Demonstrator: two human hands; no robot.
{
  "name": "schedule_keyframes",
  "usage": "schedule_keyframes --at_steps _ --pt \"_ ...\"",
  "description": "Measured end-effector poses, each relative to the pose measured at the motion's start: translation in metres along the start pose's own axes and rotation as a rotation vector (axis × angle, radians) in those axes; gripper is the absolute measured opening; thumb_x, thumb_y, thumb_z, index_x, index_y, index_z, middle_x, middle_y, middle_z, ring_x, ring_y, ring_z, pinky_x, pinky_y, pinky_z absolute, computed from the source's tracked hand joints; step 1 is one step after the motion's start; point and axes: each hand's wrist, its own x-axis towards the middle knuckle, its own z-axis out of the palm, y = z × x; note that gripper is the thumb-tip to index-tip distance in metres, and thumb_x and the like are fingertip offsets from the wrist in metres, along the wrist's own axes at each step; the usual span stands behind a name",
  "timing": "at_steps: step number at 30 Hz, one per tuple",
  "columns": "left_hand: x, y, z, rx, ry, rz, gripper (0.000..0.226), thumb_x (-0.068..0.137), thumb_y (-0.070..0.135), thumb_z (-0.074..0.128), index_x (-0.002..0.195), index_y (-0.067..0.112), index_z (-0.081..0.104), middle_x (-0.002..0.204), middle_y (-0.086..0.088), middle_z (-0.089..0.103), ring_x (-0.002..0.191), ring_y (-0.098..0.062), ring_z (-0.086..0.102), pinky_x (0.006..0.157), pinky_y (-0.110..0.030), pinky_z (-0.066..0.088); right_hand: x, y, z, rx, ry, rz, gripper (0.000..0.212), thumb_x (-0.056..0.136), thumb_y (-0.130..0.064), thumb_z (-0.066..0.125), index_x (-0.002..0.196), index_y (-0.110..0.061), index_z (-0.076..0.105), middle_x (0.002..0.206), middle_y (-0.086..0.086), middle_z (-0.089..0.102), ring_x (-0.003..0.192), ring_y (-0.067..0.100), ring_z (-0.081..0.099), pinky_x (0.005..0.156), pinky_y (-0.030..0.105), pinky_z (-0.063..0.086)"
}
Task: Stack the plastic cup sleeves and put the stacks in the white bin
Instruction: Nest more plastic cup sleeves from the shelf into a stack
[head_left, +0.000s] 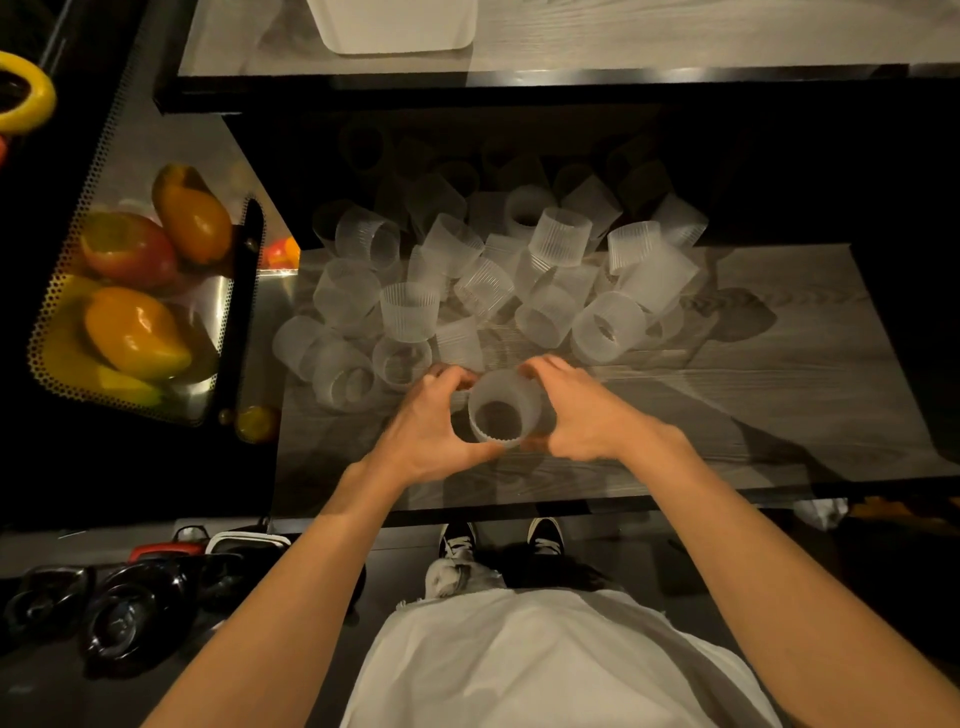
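- Head view: your left hand (436, 421) and right hand (582, 415) meet at the near edge of the lower surface (727, 395), well apart from the white bin (395, 31) and on the side of it nearest to you.
- Both sets of fingers (447, 374) are curled round one ribbed cup sleeve (501, 410), one hand on each flank, its open mouth turned up towards you. A two-sided hold of this kind probably keeps the thin wall round, so that another sleeve can slide in squarely.
- Whether this sleeve already has others nested inside it cannot be told.
- The loose pile of sleeves (488, 280) lies between the bin and your hands, most pieces tipped on their sides and touching; the far ones sit in shadow.
- The bin stands on the upper shelf (675, 36), beyond the pile, only partly in view. The task looks to be at an early stage, since most sleeves lie unstacked.
- A mesh basket (39, 332) of fruit sits left of the bin and nearer to you, clear of the work.
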Motion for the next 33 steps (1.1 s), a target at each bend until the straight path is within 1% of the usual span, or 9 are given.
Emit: schedule_keyframes --at_steps 5,8,12,14,17,20,25,30,33 --pt "0.007 -0.011 -0.001 -0.015 -0.156 -0.174 0.084 0.063 0.036 0.079 0.140 0.027 0.046 0.136 0.008 0.045 0.125 -0.009 0.047 0.105 -0.029 0.044 0.013 0.008 -0.004 -0.164 -0.272 0.268 0.114 0.081 -0.001 0.069 0.160 -0.035 -0.005 0.170 -0.002 -0.004 0.154 0.031 0.015 0.119 0.050 0.032" --pt "0.016 -0.017 0.000 -0.249 -0.074 -0.387 0.056 0.078 0.004 0.068 0.131 0.017 0.054 0.127 0.001 0.056 0.118 -0.014 0.054 0.097 -0.026 0.045 0.025 0.005 -0.015 -0.186 -0.144 0.255 0.095 0.082 0.015 0.054 0.160 -0.026 0.019 0.167 0.006 0.017 0.147 0.034 0.034 0.114 0.047 0.040" --pt "0.027 -0.022 0.003 -0.731 0.053 -0.676 0.024 0.088 -0.005 0.050 0.093 0.012 0.067 0.104 -0.012 0.067 0.099 -0.024 0.061 0.085 -0.033 0.048 0.051 -0.006 -0.026 -0.081 0.117 0.114 0.058 0.089 0.008 0.054 0.142 -0.016 0.050 0.130 0.012 0.059 0.115 0.032 0.061 0.097 0.040 0.050" --pt "0.031 -0.021 0.002 -0.803 0.008 -0.795 0.035 0.086 -0.012 0.043 0.095 0.011 0.067 0.110 -0.010 0.069 0.105 -0.024 0.062 0.089 -0.036 0.048 0.068 -0.019 -0.030 -0.039 0.099 0.032 0.058 0.088 0.006 0.056 0.141 -0.016 0.051 0.129 0.007 0.056 0.115 0.029 0.059 0.093 0.032 0.045" --pt "0.040 -0.017 0.001 -0.881 -0.054 -0.840 0.044 0.085 -0.011 0.040 0.117 0.005 0.064 0.124 -0.013 0.067 0.118 -0.029 0.060 0.101 -0.041 0.046 0.091 -0.040 -0.028 -0.110 -0.053 0.041 0.071 0.090 0.007 0.054 0.153 -0.023 0.039 0.154 0.003 0.041 0.139 0.027 0.045 0.109 0.030 0.037" --pt "0.046 -0.014 -0.001 -0.947 -0.051 -0.840 0.039 0.090 -0.006 0.039 0.118 0.009 0.063 0.125 -0.013 0.067 0.118 -0.027 0.060 0.101 -0.041 0.044 0.103 -0.050 -0.023 -0.116 -0.119 0.064 0.079 0.091 0.007 0.052 0.157 -0.032 0.032 0.165 -0.001 0.027 0.149 0.023 0.032 0.114 0.026 0.031" --pt "0.049 -0.012 -0.004 -1.027 -0.037 -0.798 0.030 0.100 0.003 0.041 0.121 0.011 0.061 0.126 -0.008 0.067 0.118 -0.022 0.062 0.107 -0.039 0.041 0.103 -0.039 -0.028 0.051 0.011 0.092 0.056 0.097 -0.004 0.048 0.146 -0.030 0.051 0.141 0.004 0.056 0.113 0.022 0.062 0.084 0.025 0.050" --pt "0.051 -0.004 -0.016 -1.067 0.160 -0.648 0.035 0.098 0.003 0.048 0.129 0.014 0.061 0.121 -0.007 0.070 0.114 -0.021 0.065 0.101 -0.035 0.048 0.086 -0.024 -0.042 0.309 0.193 0.030 0.033 0.103 -0.017 0.050 0.135 -0.019 0.060 0.096 -0.001 0.068 0.061 -0.001 0.056 0.050 0.009 0.042" --pt "0.050 0.009 -0.029 -1.052 0.199 -0.507 0.027 0.098 0.011 0.055 0.121 0.024 0.065 0.109 -0.004 0.068 0.101 -0.017 0.066 0.094 -0.036 0.050 0.068 -0.023 -0.057 0.431 0.250 -0.013 0.028 0.104 -0.027 0.052 0.129 -0.018 0.062 0.069 -0.001 0.055 0.050 -0.005 0.051 0.054 0.012 0.040"
